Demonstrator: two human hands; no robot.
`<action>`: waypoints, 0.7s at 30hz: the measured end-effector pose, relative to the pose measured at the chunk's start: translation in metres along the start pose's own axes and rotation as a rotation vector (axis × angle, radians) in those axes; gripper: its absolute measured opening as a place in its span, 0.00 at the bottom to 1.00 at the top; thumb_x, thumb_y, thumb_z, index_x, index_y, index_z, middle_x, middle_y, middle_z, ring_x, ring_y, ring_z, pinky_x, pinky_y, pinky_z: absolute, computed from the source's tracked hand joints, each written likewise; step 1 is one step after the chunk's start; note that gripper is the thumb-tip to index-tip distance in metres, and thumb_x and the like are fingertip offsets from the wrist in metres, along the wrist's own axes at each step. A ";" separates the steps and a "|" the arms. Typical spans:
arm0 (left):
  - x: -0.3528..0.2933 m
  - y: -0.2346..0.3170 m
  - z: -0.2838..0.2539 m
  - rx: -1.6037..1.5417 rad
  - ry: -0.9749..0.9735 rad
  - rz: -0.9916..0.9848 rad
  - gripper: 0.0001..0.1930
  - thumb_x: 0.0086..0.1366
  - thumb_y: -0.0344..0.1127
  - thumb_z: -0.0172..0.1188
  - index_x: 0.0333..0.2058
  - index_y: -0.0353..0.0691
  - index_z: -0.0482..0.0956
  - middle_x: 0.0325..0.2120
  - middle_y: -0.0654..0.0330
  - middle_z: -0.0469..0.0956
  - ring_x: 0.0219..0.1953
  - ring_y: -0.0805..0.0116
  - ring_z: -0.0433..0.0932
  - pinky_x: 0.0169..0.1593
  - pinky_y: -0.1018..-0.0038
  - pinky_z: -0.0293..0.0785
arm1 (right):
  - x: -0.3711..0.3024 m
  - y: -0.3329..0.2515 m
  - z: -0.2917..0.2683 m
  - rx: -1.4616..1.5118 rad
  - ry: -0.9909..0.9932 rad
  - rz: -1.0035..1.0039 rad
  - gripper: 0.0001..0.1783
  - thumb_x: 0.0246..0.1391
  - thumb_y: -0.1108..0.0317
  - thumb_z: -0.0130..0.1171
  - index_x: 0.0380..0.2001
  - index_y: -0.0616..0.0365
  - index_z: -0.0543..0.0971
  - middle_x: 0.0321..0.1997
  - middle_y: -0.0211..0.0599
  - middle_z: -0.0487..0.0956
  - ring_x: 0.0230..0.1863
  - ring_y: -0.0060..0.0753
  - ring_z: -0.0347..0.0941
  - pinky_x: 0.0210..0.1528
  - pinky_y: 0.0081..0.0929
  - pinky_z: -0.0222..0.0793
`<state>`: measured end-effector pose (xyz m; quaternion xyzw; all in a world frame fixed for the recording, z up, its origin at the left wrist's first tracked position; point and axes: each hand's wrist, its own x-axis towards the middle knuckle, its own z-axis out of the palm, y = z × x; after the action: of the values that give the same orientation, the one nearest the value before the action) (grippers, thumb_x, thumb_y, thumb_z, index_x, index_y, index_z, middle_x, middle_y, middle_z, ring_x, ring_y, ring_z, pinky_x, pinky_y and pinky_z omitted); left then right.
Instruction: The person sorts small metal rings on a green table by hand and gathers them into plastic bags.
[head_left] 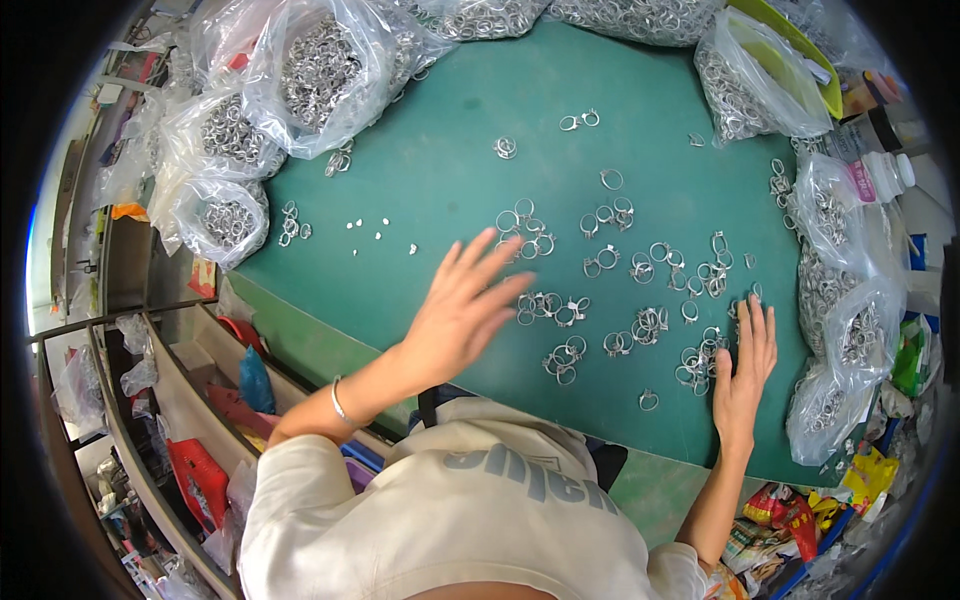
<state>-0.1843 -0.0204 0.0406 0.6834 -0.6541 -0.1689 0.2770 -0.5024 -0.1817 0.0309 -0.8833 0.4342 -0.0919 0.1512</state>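
Silver rings (650, 322) lie in loose small groups over the middle and right of a green tabletop (420, 130). My left hand (467, 300) is over the left edge of these groups, its fingers spread and slightly blurred, with nothing seen in it. Part of a ring cluster (545, 306) shows just right of its fingertips. On the right, my right hand (745, 375) rests with fingers stretched out beside another ring cluster (702, 360). A single ring (757, 291) is by its fingertips. What lies beneath either palm is hidden.
Clear plastic bags full of rings (318, 80) line the far left. More ring bags (742, 95) stand at the far right and down the right edge (835, 300). Small white bits (378, 236) lie left of my left hand. Open drawers (200, 350) sit below the left edge.
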 end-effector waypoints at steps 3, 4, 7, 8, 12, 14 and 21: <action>0.017 0.007 0.013 0.182 -0.195 0.250 0.19 0.56 0.30 0.60 0.49 0.40 0.74 0.61 0.56 0.60 0.66 0.52 0.53 0.61 0.36 0.46 | 0.001 -0.022 -0.001 -0.102 -0.040 -0.032 0.26 0.56 0.61 0.50 0.58 0.57 0.68 0.67 0.39 0.59 0.70 0.49 0.46 0.68 0.48 0.38; 0.017 0.003 0.014 0.238 -0.178 0.219 0.19 0.56 0.29 0.60 0.48 0.40 0.74 0.61 0.56 0.60 0.66 0.53 0.53 0.61 0.36 0.46 | -0.003 -0.021 -0.003 -0.053 -0.024 -0.010 0.25 0.56 0.61 0.51 0.57 0.57 0.68 0.67 0.40 0.60 0.70 0.49 0.47 0.68 0.47 0.39; 0.022 -0.012 0.011 0.307 -0.064 0.131 0.18 0.56 0.27 0.59 0.47 0.40 0.75 0.60 0.55 0.62 0.65 0.53 0.55 0.62 0.38 0.46 | -0.011 -0.014 -0.009 0.129 0.096 0.055 0.21 0.54 0.64 0.54 0.52 0.59 0.73 0.63 0.41 0.64 0.68 0.48 0.52 0.67 0.43 0.42; 0.024 -0.012 0.012 0.247 -0.050 0.133 0.18 0.56 0.27 0.59 0.47 0.40 0.75 0.60 0.55 0.62 0.65 0.53 0.55 0.63 0.40 0.46 | -0.011 -0.014 -0.011 0.139 0.110 0.037 0.22 0.53 0.65 0.55 0.51 0.59 0.73 0.62 0.41 0.65 0.67 0.48 0.53 0.67 0.43 0.43; 0.029 0.005 0.024 0.119 -0.021 0.224 0.17 0.55 0.25 0.60 0.45 0.40 0.76 0.54 0.56 0.67 0.57 0.56 0.64 0.58 0.53 0.56 | 0.001 -0.031 -0.012 0.139 0.140 -0.074 0.20 0.49 0.70 0.60 0.47 0.58 0.76 0.58 0.39 0.70 0.63 0.46 0.60 0.63 0.39 0.51; 0.032 0.012 0.030 0.128 -0.043 0.260 0.17 0.54 0.25 0.61 0.45 0.40 0.77 0.49 0.57 0.69 0.50 0.59 0.68 0.51 0.59 0.60 | 0.003 -0.033 -0.008 0.146 0.186 -0.117 0.18 0.47 0.73 0.61 0.44 0.59 0.78 0.55 0.38 0.72 0.60 0.44 0.63 0.60 0.37 0.54; 0.041 0.005 0.033 0.055 -0.020 0.248 0.09 0.53 0.24 0.61 0.35 0.39 0.77 0.35 0.60 0.73 0.36 0.62 0.69 0.40 0.68 0.58 | -0.028 -0.043 -0.006 0.237 0.157 -0.094 0.14 0.45 0.74 0.62 0.39 0.59 0.79 0.48 0.37 0.75 0.53 0.43 0.68 0.55 0.35 0.58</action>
<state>-0.2042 -0.0657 0.0222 0.6028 -0.7408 -0.1220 0.2702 -0.4896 -0.1359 0.0509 -0.8687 0.3890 -0.2184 0.2153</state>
